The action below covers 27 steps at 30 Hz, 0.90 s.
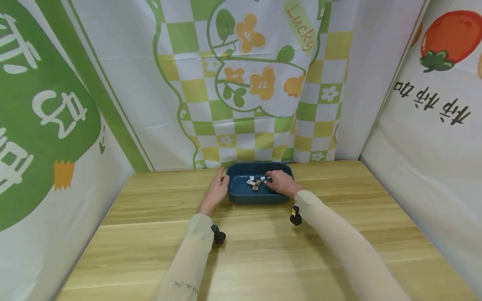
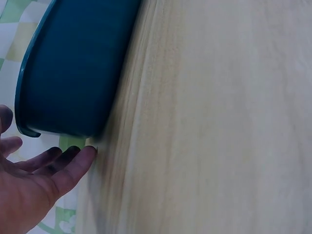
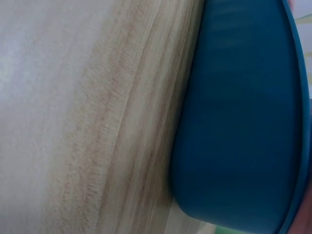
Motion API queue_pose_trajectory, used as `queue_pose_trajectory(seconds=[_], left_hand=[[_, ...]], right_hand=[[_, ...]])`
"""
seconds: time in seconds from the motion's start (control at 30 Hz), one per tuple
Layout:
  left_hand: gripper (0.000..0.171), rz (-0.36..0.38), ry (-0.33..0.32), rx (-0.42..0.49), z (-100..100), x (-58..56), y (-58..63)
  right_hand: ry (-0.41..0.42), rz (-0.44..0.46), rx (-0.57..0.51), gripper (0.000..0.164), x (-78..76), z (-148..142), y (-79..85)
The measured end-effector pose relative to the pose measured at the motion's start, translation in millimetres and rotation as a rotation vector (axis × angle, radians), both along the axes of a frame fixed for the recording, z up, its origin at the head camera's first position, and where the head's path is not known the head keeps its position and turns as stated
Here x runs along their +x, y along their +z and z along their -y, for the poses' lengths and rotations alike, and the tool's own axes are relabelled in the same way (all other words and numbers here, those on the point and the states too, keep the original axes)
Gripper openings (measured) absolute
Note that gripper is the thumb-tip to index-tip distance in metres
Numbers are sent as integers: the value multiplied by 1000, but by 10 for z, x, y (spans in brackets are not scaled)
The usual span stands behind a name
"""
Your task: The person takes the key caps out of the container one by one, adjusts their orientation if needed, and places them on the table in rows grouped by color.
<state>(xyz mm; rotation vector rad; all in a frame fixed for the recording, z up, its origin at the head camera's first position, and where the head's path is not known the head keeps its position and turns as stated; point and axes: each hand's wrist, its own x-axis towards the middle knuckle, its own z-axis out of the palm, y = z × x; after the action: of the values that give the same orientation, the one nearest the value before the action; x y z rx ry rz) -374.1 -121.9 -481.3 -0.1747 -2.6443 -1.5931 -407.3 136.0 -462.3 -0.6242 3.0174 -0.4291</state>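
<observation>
Backdrop cloth (image 1: 263, 85): green and yellow checks with orange flowers, hanging behind everything.
Wooden table (image 1: 256, 238): what I'm working on; the tray sits at its far edge, right by the cloth.
Blue tray (image 1: 260, 199): upright between my hands, with the bits inside. Best guess on the step: I'm sorting through them or lifting one, can't swear which. Next move calls for a light fingertip pinch, tray kept steady, imo.
Right hand (image 1: 281, 183): reaching over the tray's right end, fingertips down at the bits there. Fingers look bent, but honestly can't tell if they've got one pinched or are just touching; my wrist cam mostly gets tray wall.
Left hand (image 1: 217, 188): at the tray's left end, fingers loose and mostly straight, nothing in them. Touching the wall or just beside it? Can't tell.
Small pieces (image 1: 255, 188): whitish and brownish, loosely bunched mid-tray toward my right fingertips. Too tiny to identify, sorry.
</observation>
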Motion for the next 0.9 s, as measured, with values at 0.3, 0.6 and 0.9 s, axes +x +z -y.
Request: queue_pose_trajectory(seconds=[0.3,0.6,0.9], left_hand=[[53,-2,20,0,-19,13,-58],[51,-8,27,22,4,5,-108],[48,-5,11,60,46,-23,-127]], right_hand=[[-16,24,16,38,2,13,-24],[-21,40,20,36,-34,37,-32],[-19,28,29,31,-111,69,-93]])
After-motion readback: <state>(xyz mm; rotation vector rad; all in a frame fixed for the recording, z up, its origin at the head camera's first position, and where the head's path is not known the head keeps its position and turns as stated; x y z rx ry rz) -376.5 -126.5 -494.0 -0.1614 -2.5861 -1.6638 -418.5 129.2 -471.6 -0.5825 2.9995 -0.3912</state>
